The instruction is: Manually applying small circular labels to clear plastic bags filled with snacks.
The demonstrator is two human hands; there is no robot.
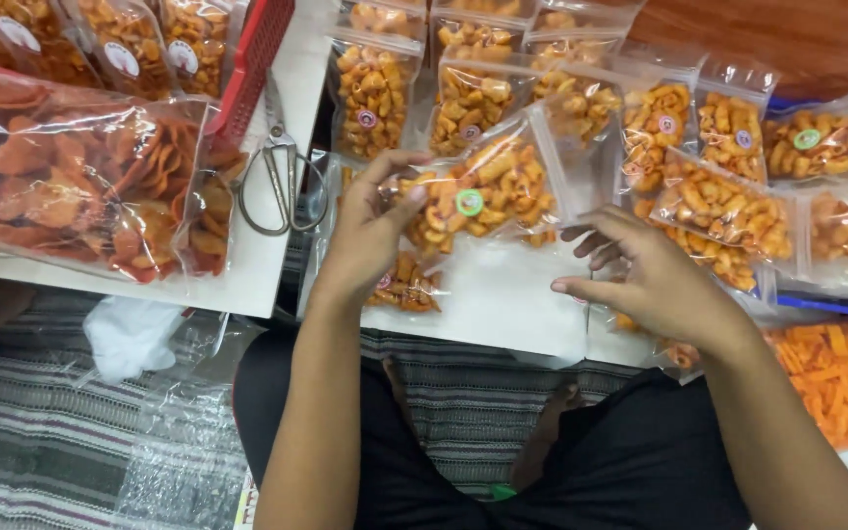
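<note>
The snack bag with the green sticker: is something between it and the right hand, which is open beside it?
Nothing visible is. The left hand pinches the snack bag with the green sticker at its left end. The right hand is open just below the bag's right end, with only bare white table between them.

A low white table [503, 304] takes up the middle of the view, with a second white surface [247, 265] just beside it on the left. Beneath them lies a grey and white striped mat [31, 432], partly covered by crumpled clear plastic [164, 461]. A reddish-brown wooden surface [787, 34] shows at the top right. The light is bright and even.
</note>
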